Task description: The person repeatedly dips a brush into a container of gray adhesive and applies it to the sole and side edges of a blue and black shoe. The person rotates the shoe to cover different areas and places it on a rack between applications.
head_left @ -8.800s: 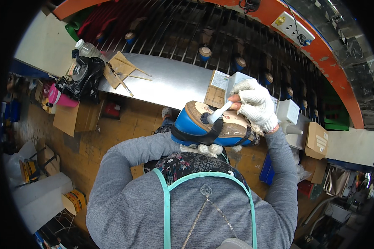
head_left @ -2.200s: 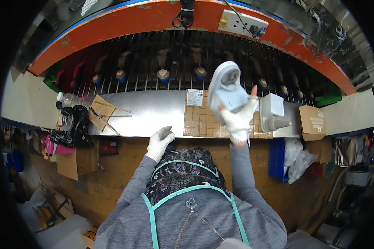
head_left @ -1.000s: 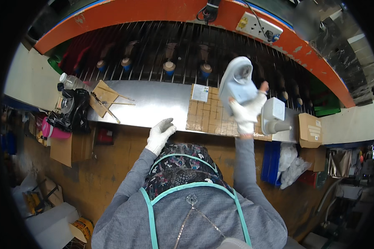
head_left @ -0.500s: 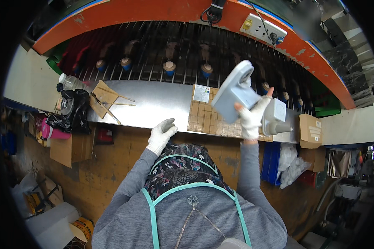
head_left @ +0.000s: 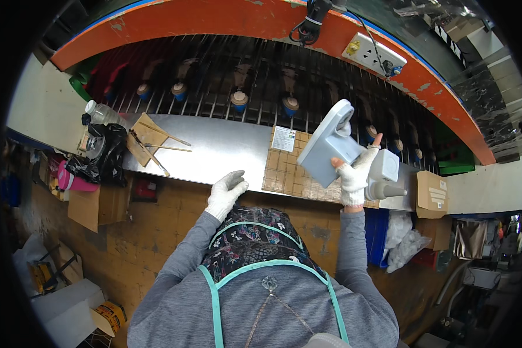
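Observation:
My right hand (head_left: 356,173), in a white glove with bare fingertips, grips a pale blue-grey moulded part (head_left: 325,158). That part has a flat, round-ended plate and a box-like body, and it is tilted above a brown cardboard sheet (head_left: 281,174). Just right of the hand is a pale grey piece (head_left: 384,167) with a square block and a tapered nozzle; whether the hand touches it I cannot tell. My left hand (head_left: 227,194), also gloved, is at the near edge of the metal bench (head_left: 220,145), fingers stretched out and nothing in them.
Beyond the bench lie metal rods with several blue-and-tan knobs (head_left: 290,105) under an orange frame (head_left: 214,26). Brushes (head_left: 151,152) rest on cardboard at left, near a black plastic bag (head_left: 104,153) and a clear bottle (head_left: 104,114). A carton (head_left: 432,194) stands at the right end.
The moulded part has come slightly nearer and its tilt has changed a little, still in my right hand. My left hand stays in nearly the same place. The whole view has shifted slightly.

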Available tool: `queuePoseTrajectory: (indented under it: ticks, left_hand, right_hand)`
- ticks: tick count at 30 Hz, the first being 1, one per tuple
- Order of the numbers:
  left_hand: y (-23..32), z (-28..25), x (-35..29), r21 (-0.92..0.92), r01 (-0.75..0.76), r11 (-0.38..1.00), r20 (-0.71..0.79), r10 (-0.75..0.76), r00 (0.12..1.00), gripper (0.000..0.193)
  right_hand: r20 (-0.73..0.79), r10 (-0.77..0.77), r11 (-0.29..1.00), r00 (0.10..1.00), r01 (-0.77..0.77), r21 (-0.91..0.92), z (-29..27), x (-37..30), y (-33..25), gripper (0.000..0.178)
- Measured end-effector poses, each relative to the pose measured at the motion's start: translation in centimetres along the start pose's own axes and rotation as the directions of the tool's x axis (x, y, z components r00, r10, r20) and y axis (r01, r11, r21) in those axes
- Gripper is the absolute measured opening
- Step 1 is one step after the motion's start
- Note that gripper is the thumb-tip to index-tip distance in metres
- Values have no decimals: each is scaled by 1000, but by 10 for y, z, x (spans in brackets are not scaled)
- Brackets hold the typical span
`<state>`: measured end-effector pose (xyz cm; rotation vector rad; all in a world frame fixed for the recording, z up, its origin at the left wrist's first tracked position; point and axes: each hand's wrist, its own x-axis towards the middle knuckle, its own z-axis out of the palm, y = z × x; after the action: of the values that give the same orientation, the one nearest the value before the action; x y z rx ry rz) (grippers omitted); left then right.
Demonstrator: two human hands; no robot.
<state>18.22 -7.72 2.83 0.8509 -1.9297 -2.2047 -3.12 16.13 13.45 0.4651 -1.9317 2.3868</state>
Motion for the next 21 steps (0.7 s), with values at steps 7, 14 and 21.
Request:
queuePoseTrajectory:
  ticks: [7, 14, 21]
  left_hand:
    - [1, -3, 3, -23, 17, 1000, 23, -16, 1000, 52]
    - [3, -2, 3, -5, 16, 1000, -9, -16, 1000, 52]
    - [3, 0, -4, -12, 1, 1000, -59, -1, 998, 51]
  right_hand:
    - [-39, -69, 984, 997, 61, -165, 15, 5, -2, 127]
    - [157, -158, 987, 975, 150, 60, 16, 0, -6, 132]
    - [100, -256, 683, 962, 253, -685, 13, 5, 5, 122]
